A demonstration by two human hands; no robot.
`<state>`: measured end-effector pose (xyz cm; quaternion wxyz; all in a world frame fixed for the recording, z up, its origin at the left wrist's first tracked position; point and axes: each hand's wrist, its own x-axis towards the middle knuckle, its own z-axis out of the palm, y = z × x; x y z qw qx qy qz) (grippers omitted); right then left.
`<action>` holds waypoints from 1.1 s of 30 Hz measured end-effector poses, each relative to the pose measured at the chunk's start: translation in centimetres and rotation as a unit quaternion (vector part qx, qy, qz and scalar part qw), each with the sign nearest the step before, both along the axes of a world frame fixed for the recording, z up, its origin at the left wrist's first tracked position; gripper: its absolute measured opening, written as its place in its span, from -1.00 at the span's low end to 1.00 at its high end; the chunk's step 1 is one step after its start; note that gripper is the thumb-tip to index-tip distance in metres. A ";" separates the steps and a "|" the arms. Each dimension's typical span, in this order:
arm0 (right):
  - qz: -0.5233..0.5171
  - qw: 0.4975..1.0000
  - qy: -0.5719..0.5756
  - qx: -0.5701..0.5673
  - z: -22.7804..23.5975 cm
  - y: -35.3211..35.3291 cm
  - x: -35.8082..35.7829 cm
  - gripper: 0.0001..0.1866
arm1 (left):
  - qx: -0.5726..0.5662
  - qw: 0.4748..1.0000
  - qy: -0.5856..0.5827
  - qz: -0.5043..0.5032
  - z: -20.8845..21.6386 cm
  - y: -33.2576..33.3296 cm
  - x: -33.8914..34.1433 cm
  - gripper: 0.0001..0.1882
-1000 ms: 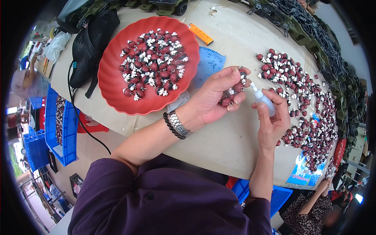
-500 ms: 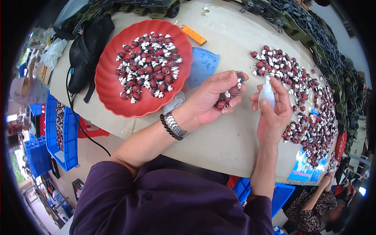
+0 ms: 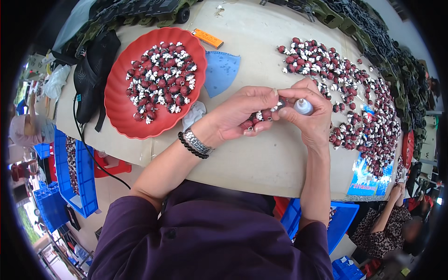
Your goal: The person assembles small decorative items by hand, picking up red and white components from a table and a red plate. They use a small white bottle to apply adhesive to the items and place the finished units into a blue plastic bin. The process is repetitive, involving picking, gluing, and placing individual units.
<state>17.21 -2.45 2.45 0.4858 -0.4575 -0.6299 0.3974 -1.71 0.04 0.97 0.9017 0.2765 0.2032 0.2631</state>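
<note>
My left hand (image 3: 242,114) cups a few small dark red and white pieces (image 3: 259,116) in its palm and pinches one at the fingertips. My right hand (image 3: 308,114) grips a small white squeeze bottle (image 3: 303,107), its tip pressed against the piece at my left fingertips. Both hands meet over the beige table (image 3: 252,158). A round red tray (image 3: 126,116) heaped with the same red and white pieces lies to the left. A wide scatter of such pieces (image 3: 354,93) covers the table to the right.
A blue cloth piece (image 3: 221,70) and an orange lighter-shaped object (image 3: 206,38) lie beyond the tray. A black bag (image 3: 95,77) sits at the table's left edge. Blue crates (image 3: 74,168) stand on the floor. Another person (image 3: 387,224) sits at lower right.
My right hand has brought the bottle from upright beside the left hand to its fingertips. The two hands have closed together.
</note>
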 end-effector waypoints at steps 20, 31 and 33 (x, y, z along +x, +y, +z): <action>-0.079 0.944 -0.114 0.300 -0.9 -1.1 -0.5 -0.74 | 0.190 0.980 0.007 0.057 0.6 -0.5 0.1 -0.71; -0.105 0.877 -0.210 0.419 -0.1 -1.4 -1.2 -0.72 | 0.129 0.990 -0.046 0.027 0.8 -1.0 0.2 -0.85; -0.103 0.876 -0.207 0.424 0.0 -1.3 -1.3 -0.72 | 0.122 0.991 -0.041 0.033 0.8 -1.1 0.4 -0.85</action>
